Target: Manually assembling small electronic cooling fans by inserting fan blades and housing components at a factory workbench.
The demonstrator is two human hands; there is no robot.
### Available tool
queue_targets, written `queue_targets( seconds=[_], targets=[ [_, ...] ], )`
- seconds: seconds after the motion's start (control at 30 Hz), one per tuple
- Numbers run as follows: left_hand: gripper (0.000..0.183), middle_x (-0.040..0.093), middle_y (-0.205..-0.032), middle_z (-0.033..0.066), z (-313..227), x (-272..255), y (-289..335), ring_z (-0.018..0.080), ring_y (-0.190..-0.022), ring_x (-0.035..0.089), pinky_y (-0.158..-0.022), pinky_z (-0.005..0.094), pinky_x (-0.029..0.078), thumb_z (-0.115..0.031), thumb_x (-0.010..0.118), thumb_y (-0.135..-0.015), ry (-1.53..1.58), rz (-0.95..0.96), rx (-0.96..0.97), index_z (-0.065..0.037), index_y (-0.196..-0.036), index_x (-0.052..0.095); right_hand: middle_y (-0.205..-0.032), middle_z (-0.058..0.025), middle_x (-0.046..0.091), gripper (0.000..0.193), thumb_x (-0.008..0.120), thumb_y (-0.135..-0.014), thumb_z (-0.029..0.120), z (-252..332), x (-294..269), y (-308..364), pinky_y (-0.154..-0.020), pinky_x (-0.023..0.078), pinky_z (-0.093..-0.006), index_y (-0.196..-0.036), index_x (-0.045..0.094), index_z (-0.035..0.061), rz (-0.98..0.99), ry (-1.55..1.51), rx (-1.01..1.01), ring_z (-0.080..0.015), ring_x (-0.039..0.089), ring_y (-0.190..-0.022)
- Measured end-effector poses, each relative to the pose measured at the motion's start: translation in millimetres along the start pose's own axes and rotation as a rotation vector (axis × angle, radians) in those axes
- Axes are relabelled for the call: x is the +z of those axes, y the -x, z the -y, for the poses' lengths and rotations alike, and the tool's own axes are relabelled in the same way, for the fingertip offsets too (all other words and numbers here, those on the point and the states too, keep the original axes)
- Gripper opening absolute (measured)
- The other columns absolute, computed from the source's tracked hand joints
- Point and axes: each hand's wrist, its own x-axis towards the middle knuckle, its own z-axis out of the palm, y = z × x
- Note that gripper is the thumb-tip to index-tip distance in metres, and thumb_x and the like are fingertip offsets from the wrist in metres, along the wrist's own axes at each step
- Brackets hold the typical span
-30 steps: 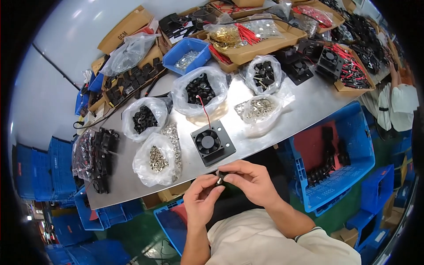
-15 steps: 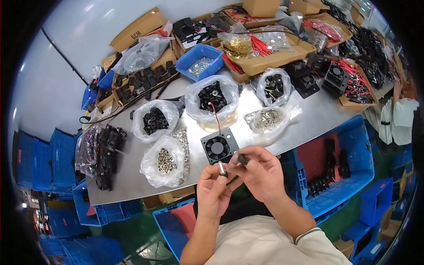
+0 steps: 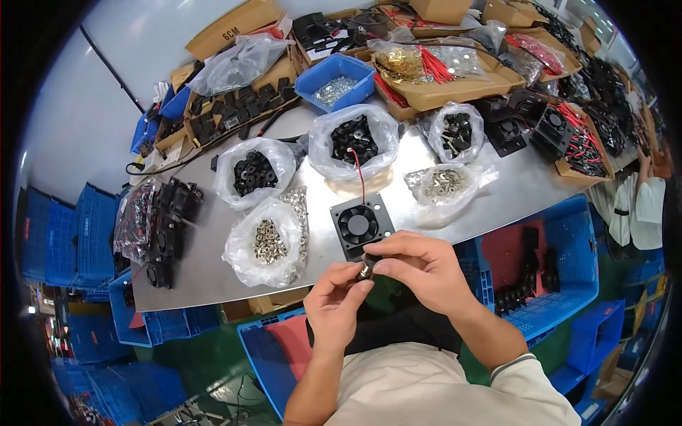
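Note:
My left hand pinches a small shiny metal part, perhaps a screw or connector pin, between thumb and fingertips. A small black knob-like piece sits between the thumb and index finger of my right hand, right against the upper end of the metal part. Whether the two are joined is hidden by my fingers. Just beyond my hands, a black square fan on a mounting plate lies on the metal table, with a red lead running back from it.
Around the fan stand plastic bags of metal nuts, black rings, black parts and silver pieces. A blue bin and cardboard boxes line the back. Blue crates stand below the table edge. Another person's sleeve shows far right.
My right hand has brought the black piece left onto the upper end of the metal part, which was apart from it before. The view has shifted slightly.

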Motion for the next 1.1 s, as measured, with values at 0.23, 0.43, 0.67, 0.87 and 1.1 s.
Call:
queue_targets(
  seconds=[0.23, 0.43, 0.67, 0.87, 1.1],
  targets=[
    [0.026, 0.063, -0.112, 0.0113, 6.0, -1.2, 2.0, 0.0169, -0.098, 0.063, -0.088, 0.0288, 0.052, 0.012, 0.068, -0.084, 0.113, -0.004, -0.056, 0.004, -0.109, 0.068, -0.105, -0.0108, 0.065, 0.028, 0.064, -0.087, -0.011, -9.9, 0.8, 5.5, -0.085, 0.051, -0.0256, -0.114, 0.068, -0.0052, -0.070, -0.088, 0.043, -0.0146, 0.063, -0.096],
    [0.027, 0.064, -0.113, 0.0135, 7.4, -9.5, -1.0, 0.0202, -0.100, 0.065, -0.089, 0.0316, 0.054, 0.013, 0.066, -0.084, 0.101, 0.072, -0.102, 0.005, -0.110, 0.067, -0.107, -0.0145, 0.067, 0.026, 0.059, -0.095, 0.001, -17.9, -4.9, 8.8, -0.084, 0.054, -0.0281, -0.119, 0.063, -0.0064, -0.076, -0.290, 0.120, -0.0174, 0.066, -0.095],
    [0.028, 0.065, -0.109, 0.0103, -6.8, 2.7, -5.7, 0.0145, -0.097, 0.065, -0.086, 0.0247, 0.052, 0.012, 0.068, -0.084, -0.154, 0.094, -0.066, 0.005, -0.111, 0.067, -0.109, -0.0159, 0.069, 0.032, 0.056, -0.101, 0.022, -36.9, -5.3, 10.6, -0.083, 0.055, -0.0303, -0.119, 0.062, -0.0038, -0.241, -0.735, 0.310, -0.0183, 0.067, -0.093],
    [0.026, 0.064, -0.108, 0.0100, -6.8, 8.9, -6.3, 0.0140, -0.097, 0.065, -0.085, 0.0235, 0.053, 0.009, 0.068, -0.086, -0.207, 0.048, -0.068, 0.006, -0.112, 0.067, -0.109, -0.0162, 0.069, 0.029, 0.056, -0.101, 0.017, -33.6, -6.1, 10.7, -0.085, 0.055, -0.0306, -0.121, 0.063, -0.0035, -0.251, -0.600, 0.267, -0.0183, 0.067, -0.094],
    [0.025, 0.065, -0.107, 0.0100, -14.3, 11.5, -7.4, 0.0143, -0.095, 0.065, -0.083, 0.0231, 0.053, 0.007, 0.069, -0.086, -0.309, 0.035, -0.072, 0.007, -0.110, 0.067, -0.112, -0.0174, 0.068, 0.026, 0.056, -0.099, 0.007, -32.3, -4.4, 11.3, -0.087, 0.055, -0.0305, -0.121, 0.063, -0.0052, -0.221, -0.467, 0.175, -0.0203, 0.068, -0.099]
  ],
)
